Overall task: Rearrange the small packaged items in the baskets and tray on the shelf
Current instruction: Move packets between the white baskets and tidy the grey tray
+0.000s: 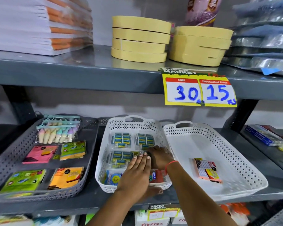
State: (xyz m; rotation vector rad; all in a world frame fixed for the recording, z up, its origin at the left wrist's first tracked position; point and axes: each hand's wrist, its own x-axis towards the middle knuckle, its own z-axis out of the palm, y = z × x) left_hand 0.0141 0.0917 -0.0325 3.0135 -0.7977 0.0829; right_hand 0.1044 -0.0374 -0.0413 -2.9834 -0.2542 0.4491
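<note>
A white middle basket [104, 149] on the lower shelf holds several clear packs of small blue-and-yellow items [121, 140], a blue packet [112, 177] and a red packet [157, 176] at its front. Both hands are inside this basket. My left hand [136, 173] lies flat, fingers together, over the front packs. My right hand [158, 158] is curled over a small dark object [148, 154] near the basket's right side; how it holds it is hidden. To the right, a white basket [235, 154] contains one orange-pink packet [207, 169]. On the left, a grey tray [8, 159] carries sticky-note packs and a bag of pastel chalk [55, 134].
The upper shelf carries stacked notebooks [39, 25], rolls of tan tape [140, 38] and plastic-wrapped goods [265, 46]. A yellow price tag [199, 90] hangs from its edge above the baskets. A blue box [261, 136] lies far right. More goods fill the shelf below.
</note>
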